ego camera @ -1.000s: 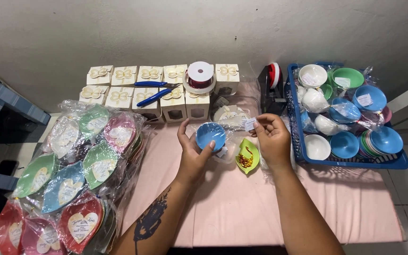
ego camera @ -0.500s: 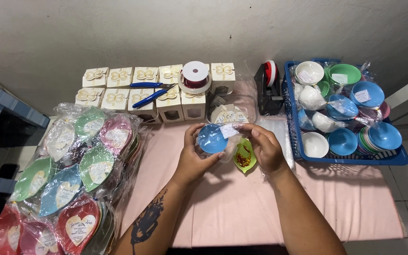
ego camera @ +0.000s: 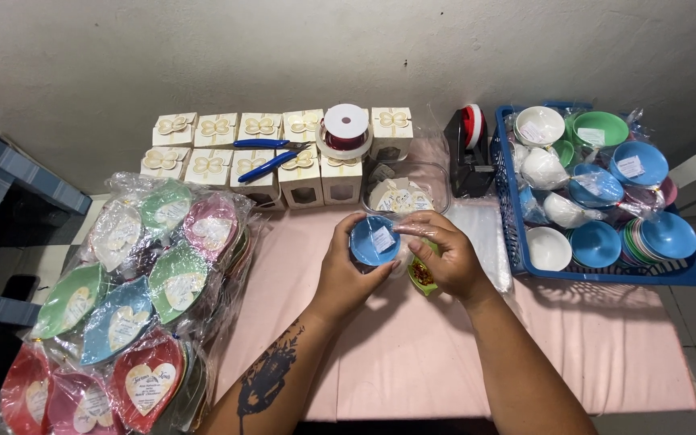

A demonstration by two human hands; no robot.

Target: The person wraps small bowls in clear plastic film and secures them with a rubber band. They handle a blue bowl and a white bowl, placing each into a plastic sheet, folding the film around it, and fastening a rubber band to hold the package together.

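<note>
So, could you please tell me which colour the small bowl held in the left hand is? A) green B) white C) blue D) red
C: the left hand cups a small blue bowl with a white label inside it, while the right hand reaches to its rim.

Two bare forearms, no sleeves, left hand (ego camera: 346, 278) and right hand (ego camera: 449, 259) ungloved, dark tattoo (ego camera: 266, 379) on left forearm
</note>
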